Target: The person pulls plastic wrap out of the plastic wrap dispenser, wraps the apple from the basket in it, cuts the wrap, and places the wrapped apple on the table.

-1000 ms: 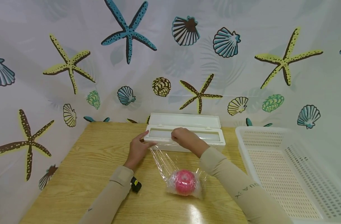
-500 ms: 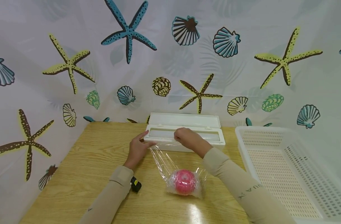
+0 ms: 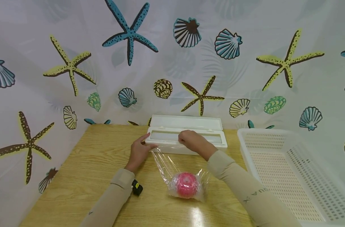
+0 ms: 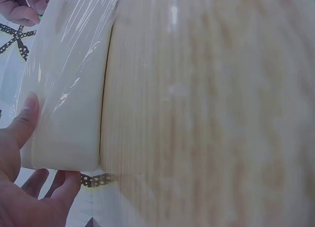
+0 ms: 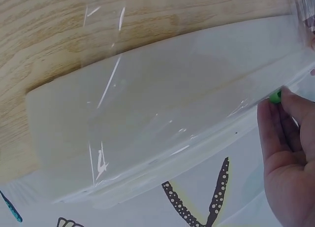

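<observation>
A long white box (image 3: 224,138) with its lid raised stands at the table's back edge. My left hand (image 3: 138,153) grips the box's left end, thumb on the near edge, as the left wrist view (image 4: 34,187) also shows. My right hand (image 3: 195,143) pinches a small green piece (image 5: 275,96) at the box's upper edge, right of my left hand. Clear film (image 3: 165,162) runs from the box's front down to a pink round object (image 3: 187,185) wrapped in film on the table.
A white perforated basket (image 3: 253,164) stands at the right of the wooden table (image 3: 84,176). A small black object with a yellow mark (image 3: 136,188) is at my left wrist. Behind the table hangs a curtain (image 3: 166,66) printed with starfish and shells.
My right hand has slid a little to the right along the box. My left hand, the box and the wrapped pink object stay in place.
</observation>
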The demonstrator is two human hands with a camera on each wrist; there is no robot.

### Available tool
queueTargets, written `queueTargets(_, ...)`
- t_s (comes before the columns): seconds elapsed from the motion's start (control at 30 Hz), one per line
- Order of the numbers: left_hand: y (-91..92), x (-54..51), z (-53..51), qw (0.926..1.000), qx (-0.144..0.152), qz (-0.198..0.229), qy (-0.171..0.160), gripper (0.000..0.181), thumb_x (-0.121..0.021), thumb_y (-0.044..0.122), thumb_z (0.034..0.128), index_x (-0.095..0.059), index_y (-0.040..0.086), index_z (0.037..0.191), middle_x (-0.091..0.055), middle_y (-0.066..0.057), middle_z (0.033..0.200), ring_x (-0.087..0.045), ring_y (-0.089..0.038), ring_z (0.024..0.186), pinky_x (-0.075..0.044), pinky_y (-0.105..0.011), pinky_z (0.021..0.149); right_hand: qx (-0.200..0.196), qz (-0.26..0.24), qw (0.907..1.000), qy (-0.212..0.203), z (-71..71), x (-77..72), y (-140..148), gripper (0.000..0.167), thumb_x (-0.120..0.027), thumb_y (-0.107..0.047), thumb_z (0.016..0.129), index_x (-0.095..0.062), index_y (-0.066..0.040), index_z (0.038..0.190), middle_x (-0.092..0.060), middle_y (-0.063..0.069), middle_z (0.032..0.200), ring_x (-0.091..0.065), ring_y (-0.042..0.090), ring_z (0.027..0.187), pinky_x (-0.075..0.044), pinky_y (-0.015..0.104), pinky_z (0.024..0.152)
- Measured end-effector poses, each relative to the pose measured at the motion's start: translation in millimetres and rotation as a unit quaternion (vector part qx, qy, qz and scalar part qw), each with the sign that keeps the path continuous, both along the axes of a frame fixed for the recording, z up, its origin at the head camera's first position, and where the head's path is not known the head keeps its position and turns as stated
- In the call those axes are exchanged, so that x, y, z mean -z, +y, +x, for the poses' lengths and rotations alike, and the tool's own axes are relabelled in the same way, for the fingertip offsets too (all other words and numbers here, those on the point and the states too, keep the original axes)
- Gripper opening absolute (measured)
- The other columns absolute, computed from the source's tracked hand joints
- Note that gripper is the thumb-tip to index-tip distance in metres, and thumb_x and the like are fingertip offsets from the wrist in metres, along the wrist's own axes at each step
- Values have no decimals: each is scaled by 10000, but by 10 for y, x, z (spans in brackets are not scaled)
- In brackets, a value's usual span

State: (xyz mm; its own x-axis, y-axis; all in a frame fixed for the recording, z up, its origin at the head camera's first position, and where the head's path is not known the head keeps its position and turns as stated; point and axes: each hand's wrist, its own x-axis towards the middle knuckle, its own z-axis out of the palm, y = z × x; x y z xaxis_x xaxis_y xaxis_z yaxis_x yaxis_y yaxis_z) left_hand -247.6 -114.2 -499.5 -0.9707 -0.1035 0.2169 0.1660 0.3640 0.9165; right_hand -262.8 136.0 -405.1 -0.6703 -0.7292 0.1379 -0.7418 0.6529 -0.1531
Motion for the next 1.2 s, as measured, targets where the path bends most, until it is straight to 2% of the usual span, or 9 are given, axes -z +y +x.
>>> queueTargets(0.13, -10, 16, -8, 10000, 31, -48, -17, 691, -789, 378, 686, -549, 185, 1305, -486, -57, 1352, -504, -180, 1121, -452, -347, 884, -31, -96, 9999, 0, 17, -13, 44, 406, -493, 56, 893, -308, -146, 594, -225, -40, 608, -223, 107, 582, -224, 223, 543)
queueTargets(0.27, -17, 8, -1, 10000, 49, -30, 16, 690, -793, 373, 686, -550, 186, 1304, -482, -63, 1356, -499, -196, 1142, -448, -364, 899, -56, -134, 9999, 22, 13, -2, 69, 401, -499, 57, 893, -318, -146, 598, -233, -43, 608, -235, 104, 583, -233, 221, 544)
queueTargets(0.53, -16, -6, 8, 10000, 79, 11, 28, 676, -793, 353, 697, -549, 187, 1304, -474, -76, 1361, -501, -207, 1151, -450, -371, 898, -55, -190, 9998, 6, 12, 5, 106, 349, -507, 77, 874, -390, -110, 603, -281, -44, 605, -282, 103, 586, -270, 221, 541)
queueTargets(0.77, -24, 27, -5, 9999, 62, -36, 109, 689, -792, 376, 685, -548, 200, 1305, -509, -56, 1328, -546, -188, 1104, -477, -359, 872, 77, -216, 9996, -140, 14, 15, 114, 408, -494, 48, 905, -313, -144, 594, -208, -49, 597, -212, 105, 572, -218, 233, 541)
queueTargets(1.0, -30, 32, 3, 9999, 84, -57, 109, 690, -791, 379, 689, -543, 208, 1310, -520, -52, 1316, -557, -192, 1090, -481, -368, 868, -30, -353, 9994, -9, 12, 20, 145, 380, -485, 105, 851, -328, -117, 586, -203, -46, 598, -214, 106, 571, -213, 231, 537)
queueTargets(1.2, -29, 31, 6, 9999, 108, -19, 114, 685, -795, 360, 695, -543, 195, 1311, -495, -52, 1343, -550, -215, 1104, -487, -378, 857, -29, -368, 9993, 25, 20, 17, 187, 393, -479, 121, 827, -311, -137, 583, -194, -59, 602, -216, 100, 570, -214, 227, 538)
